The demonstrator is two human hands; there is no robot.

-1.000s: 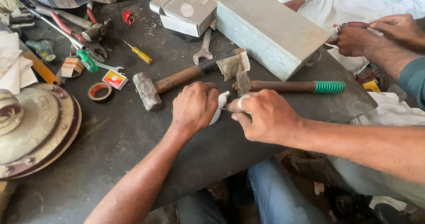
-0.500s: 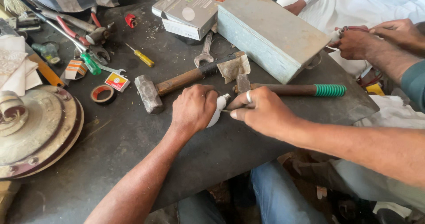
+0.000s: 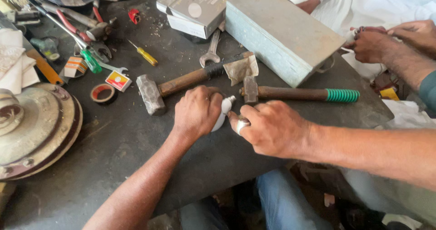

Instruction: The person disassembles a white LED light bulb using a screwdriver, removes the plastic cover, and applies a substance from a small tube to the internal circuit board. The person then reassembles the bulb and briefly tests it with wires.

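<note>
**A:** What have the hands got?

**B:** From my seat, the left hand (image 3: 196,112) is clenched over a small white rounded object (image 3: 222,113), smooth and glossy like a bulb, with a short metallic neck poking out to the right. It lies near the front edge of the dark workbench (image 3: 118,153), mid-scene. My right hand (image 3: 272,128) is curled just beside it, fingers pinched at that neck; a white band wraps one finger. I cannot tell whether the right hand grips a small tool or only the neck itself.

**A:** And the surface?

**B:** Matte, scuffed, dusty black. Just beyond the hands lie two hammers: a blocky grey steel sledge hammer (image 3: 168,87) with a rusty brown wooden handle, and a smaller hammer (image 3: 295,93) with a ribbed green rubber grip pointing right. A crumpled scrap of brown paper (image 3: 241,69) sits between them.

**A:** Further out?

**B:** A long grey metal box (image 3: 281,32), flat-sided, far right. A chrome spanner (image 3: 211,50) beside it. A yellow-handled screwdriver (image 3: 145,55) further left, and a roll of tape (image 3: 102,93). At the left edge, a heavy round cast-metal disc (image 3: 32,130), stepped and dull. Another person's hands (image 3: 386,41) work at the far right.
</note>
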